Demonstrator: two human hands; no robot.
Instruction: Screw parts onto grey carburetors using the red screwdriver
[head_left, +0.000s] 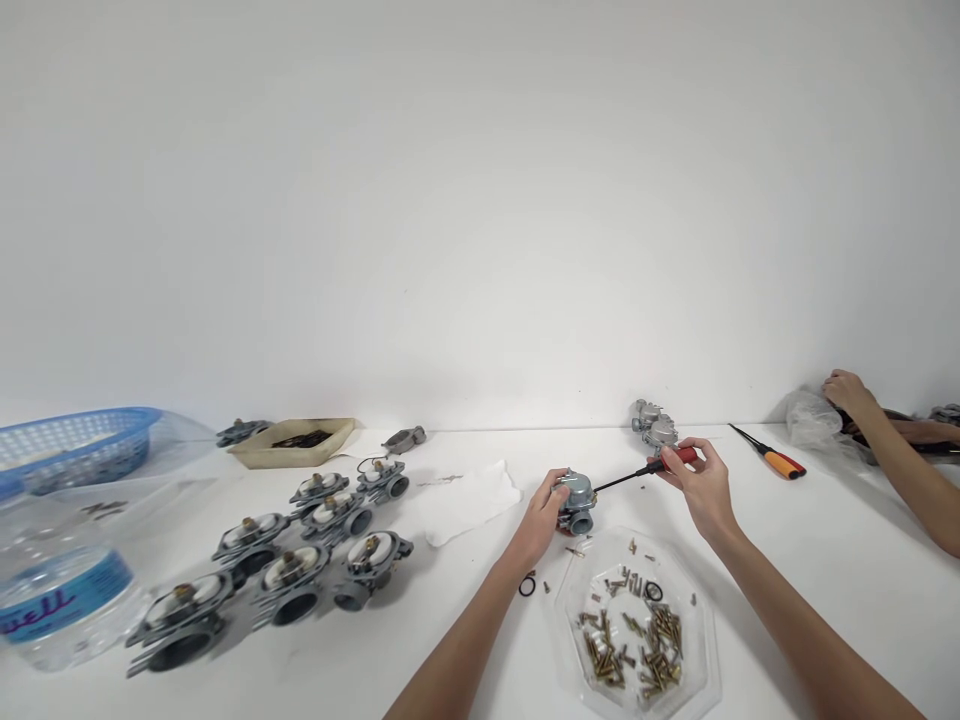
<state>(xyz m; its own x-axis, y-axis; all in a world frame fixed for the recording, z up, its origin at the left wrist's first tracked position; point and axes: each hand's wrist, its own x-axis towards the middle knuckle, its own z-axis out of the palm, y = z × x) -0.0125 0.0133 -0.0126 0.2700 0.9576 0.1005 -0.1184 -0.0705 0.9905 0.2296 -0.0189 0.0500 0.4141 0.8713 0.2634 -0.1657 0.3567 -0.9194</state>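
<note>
My left hand (541,515) grips a silvery carburetor (577,495) on the white table, its fingers wrapped around the left side. Between the fingers of my right hand (705,490) is the red handle of a screwdriver (645,470). Its dark shaft points left, and the tip meets the right side of the carburetor, near a small brass-coloured part. Just in front of both hands sits a clear plastic tray (712,640) with many brass screws and small fittings. A black O-ring (527,586) lies on the table left of the tray.
Several opened carburetors (292,575) stand at the left, near a water bottle (67,600), a blue basket (135,440) and a cream tray (289,455). More carburetors (656,425) and pliers (780,460) are behind. At right, another person's hand (847,390) touches a plastic bag (810,420).
</note>
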